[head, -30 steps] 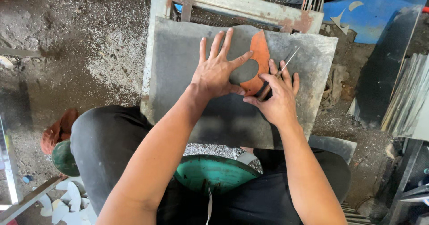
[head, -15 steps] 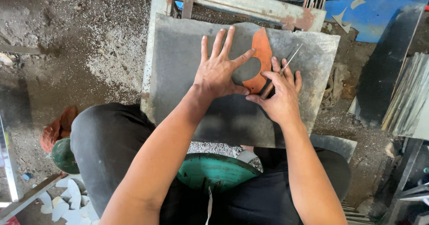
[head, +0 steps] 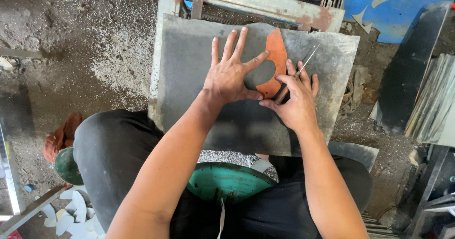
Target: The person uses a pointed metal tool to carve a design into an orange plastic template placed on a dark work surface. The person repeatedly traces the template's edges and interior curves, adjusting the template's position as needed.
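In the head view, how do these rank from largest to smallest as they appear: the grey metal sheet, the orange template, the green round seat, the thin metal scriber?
1. Grey metal sheet.
2. Green round seat, partly hidden.
3. Orange template, partly under the left hand.
4. Thin metal scriber, held by the right hand.

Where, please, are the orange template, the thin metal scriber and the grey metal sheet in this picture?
orange template [head: 276, 54], head view, on its upper lobe.
thin metal scriber [head: 308, 60], head view, on its bare shaft.
grey metal sheet [head: 185, 68], head view, on its bare left part.
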